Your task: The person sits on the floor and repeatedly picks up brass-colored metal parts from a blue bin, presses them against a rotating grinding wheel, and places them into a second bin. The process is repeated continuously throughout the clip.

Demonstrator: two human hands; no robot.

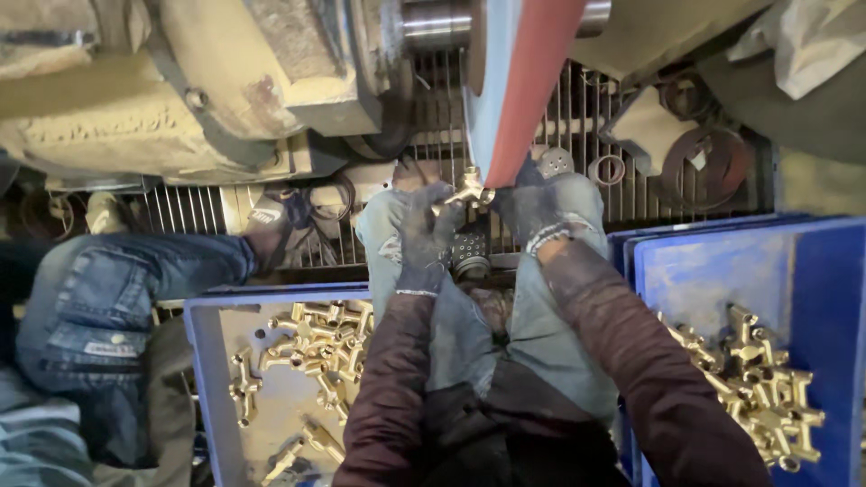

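Observation:
Both my hands wear dark grimy gloves and hold one small brass fitting (468,189) between them. My left hand (420,236) grips it from the left, my right hand (532,209) from the right. The fitting is pressed against the lower edge of a red abrasive belt (528,81) that runs down from a large dusty machine (180,81). My knees in worn jeans sit just under my hands.
A blue tray (206,361) at lower left holds several brass fittings (316,347). Another blue tray (830,298) at right holds a heap of brass fittings (753,383). Another person's leg in jeans (117,289) is at left. A metal grille (442,108) stands behind the belt.

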